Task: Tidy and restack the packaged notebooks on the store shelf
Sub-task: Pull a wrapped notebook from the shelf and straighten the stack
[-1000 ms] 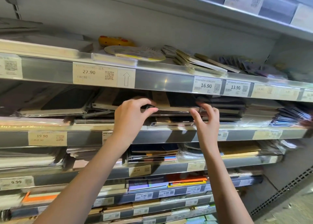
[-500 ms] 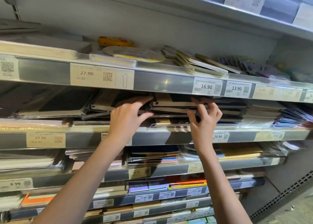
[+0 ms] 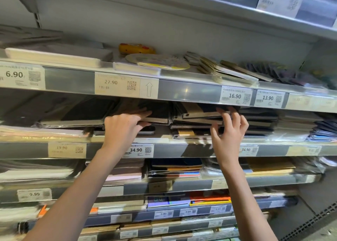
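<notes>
Midway: your left hand (image 3: 124, 127) is gripping the left stack (image 3: 155, 119), right hand (image 3: 228, 131) spread, fingertips touching the skewed right stack (image 3: 197, 118); both untidy.

Left hand (image 3: 122, 129): fingertips hidden among notebooks under the 27.90 price tag (image 3: 117, 85); what they grip cannot be told. Notebook stack (image 3: 197, 120), right of that tag: rear lost in shadow. Tags far right of it: print too faded to read. 6.90 tag (image 3: 21, 76), left of it: cut by the frame edge
</notes>
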Demonstrator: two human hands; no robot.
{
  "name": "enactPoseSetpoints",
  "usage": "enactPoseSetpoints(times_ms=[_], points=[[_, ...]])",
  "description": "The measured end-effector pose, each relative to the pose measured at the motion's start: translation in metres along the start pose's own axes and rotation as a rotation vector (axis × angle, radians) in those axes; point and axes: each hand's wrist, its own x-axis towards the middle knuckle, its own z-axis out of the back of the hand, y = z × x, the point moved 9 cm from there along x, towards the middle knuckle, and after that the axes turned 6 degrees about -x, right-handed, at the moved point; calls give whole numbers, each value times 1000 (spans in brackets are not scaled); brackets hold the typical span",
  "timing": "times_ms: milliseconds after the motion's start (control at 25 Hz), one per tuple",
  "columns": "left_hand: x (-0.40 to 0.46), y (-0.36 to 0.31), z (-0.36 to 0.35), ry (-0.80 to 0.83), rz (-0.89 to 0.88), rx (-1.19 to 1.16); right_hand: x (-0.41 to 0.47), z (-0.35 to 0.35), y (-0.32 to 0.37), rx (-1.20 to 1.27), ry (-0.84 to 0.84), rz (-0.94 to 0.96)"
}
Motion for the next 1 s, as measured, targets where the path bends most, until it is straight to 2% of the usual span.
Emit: enactPoseSetpoints(times_ms=[80,200,320,400,480,640,840,1000], points=[[-3,1,3,-53,-16,-5,-8,6,24,55,-50,54],[-13,-1,9,-139,-43,-54,-25,4,54,268,46,51],[-25,-3,18,-153,-30,-116,-43,-9,74,527,263,-89],[-36,-6,22,-136,-25,-152,-58,-32,86,646,479,-182],[-48,-12,21,-126,-31,-164,-69,-49,92,726,606,-267],[-61,-23,17,-125,-72,-113,-75,-53,86,869,620,-446],[-71,-18,16,-54,-209,-104,-80,-49,86,929,602,-442],[-81,-1,28,-122,-165,-150,-80,-42,87,1008,583,-449]])
